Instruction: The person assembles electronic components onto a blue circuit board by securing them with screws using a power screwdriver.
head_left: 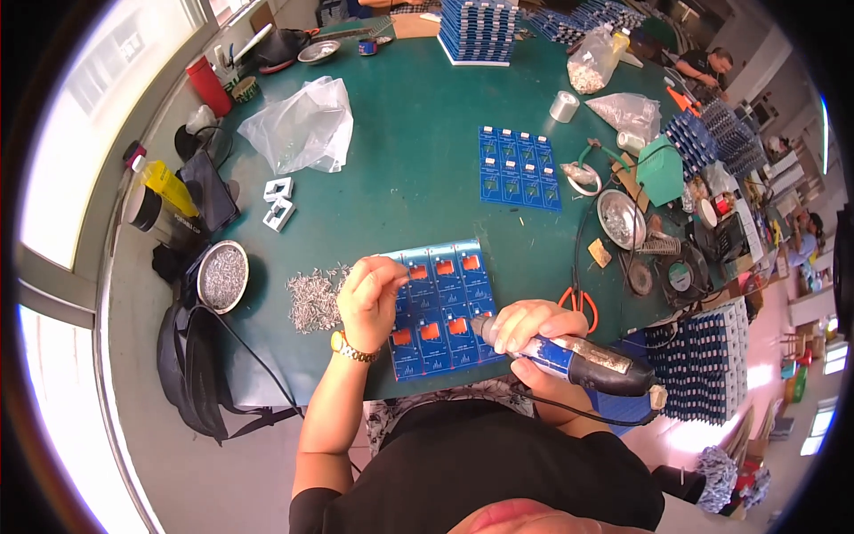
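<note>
In my right hand is a blue and black electric screwdriver, lying nearly level with its nose pointing left over a blue circuit board panel. The panel, with rows of reddish cutouts, lies on the green table close to my body. My left hand is at the panel's left side, its thumb and fingertips pinched near the upper corner. Whatever is between those fingertips is too small to make out. Beside that hand is a loose pile of small metal screws. A round metal dish of similar pieces stands farther left.
Another blue panel lies ahead to the right. White plastic pieces and a clear bag are on the left. Orange-handled scissors, cables and a metal bowl crowd the right. Panel stacks stand at the back. A person sits far right.
</note>
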The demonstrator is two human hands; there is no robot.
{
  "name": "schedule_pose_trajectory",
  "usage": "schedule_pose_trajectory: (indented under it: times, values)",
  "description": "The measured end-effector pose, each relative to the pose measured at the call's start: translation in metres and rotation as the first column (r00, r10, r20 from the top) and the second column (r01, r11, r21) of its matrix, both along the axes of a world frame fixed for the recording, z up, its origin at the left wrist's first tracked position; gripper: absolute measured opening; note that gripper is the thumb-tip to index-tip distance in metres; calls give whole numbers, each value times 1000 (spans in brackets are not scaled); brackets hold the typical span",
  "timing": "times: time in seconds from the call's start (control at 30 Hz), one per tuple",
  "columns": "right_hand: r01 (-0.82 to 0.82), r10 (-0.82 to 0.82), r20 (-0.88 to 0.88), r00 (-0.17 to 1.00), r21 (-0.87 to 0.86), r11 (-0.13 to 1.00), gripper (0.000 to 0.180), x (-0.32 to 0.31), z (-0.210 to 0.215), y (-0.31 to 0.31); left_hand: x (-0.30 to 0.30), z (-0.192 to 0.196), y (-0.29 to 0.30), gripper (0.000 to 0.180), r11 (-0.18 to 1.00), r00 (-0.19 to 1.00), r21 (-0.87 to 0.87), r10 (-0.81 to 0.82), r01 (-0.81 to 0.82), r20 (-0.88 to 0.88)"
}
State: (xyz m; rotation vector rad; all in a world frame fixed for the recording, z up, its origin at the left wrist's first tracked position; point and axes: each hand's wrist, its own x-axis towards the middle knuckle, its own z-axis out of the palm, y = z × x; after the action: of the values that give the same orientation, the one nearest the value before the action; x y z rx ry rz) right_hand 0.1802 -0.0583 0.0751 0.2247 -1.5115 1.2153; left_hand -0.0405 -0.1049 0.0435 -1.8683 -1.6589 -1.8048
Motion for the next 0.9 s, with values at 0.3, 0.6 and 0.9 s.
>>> schedule_pose_trajectory:
  times: [0.3, 0.6, 0.9]
  values:
    - [18, -22, -5, 1000, -395, 919, 26, 0, 0, -44, 8, -10, -29, 22, 955, 965, -158, -259, 250, -37]
    - [109, -98, 119, 988, -96, 989, 61, 6, 1, -13, -21, -24, 1, 13, 966, 959, -238, -159, 102, -233]
    - [105, -94, 75, 993, -159, 982, 59, -9, -20, -2, -8, -40, -5, 10, 919, 975, -371, -188, 131, -120]
